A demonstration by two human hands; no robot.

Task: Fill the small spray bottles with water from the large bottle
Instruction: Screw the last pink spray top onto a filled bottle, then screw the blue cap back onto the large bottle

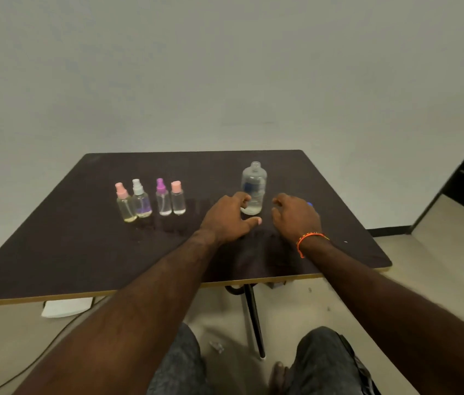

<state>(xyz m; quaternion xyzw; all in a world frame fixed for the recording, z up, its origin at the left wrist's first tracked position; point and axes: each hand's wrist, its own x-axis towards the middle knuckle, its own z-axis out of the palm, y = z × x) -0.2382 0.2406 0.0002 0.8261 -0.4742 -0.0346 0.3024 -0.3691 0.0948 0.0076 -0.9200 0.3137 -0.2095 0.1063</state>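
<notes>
My left hand hovers with loosely curled fingers, holding nothing, beside the large bottle; my right hand hangs likewise on its other side. The bottle stands upright, clear, uncapped, blue-labelled, on the dark counter. Four small spray bottles, with pink, white and purple tops, stand in a row further left.

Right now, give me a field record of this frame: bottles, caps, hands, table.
large bottle: clear large bottle, upright, mouth open, no cap on, little water at the bottom
small spray bottles: four in a row, left of it: pink-top spray bottle, white-top spray bottle, purple-top spray bottle, pink-cap bottle; tops all on
left hand: left hand at the large bottle's base, contact unclear
right hand: right hand beside it, fingers loosely curled, holding nothing
blue object: blue object behind right hand, mostly hidden
table: dark table
</notes>
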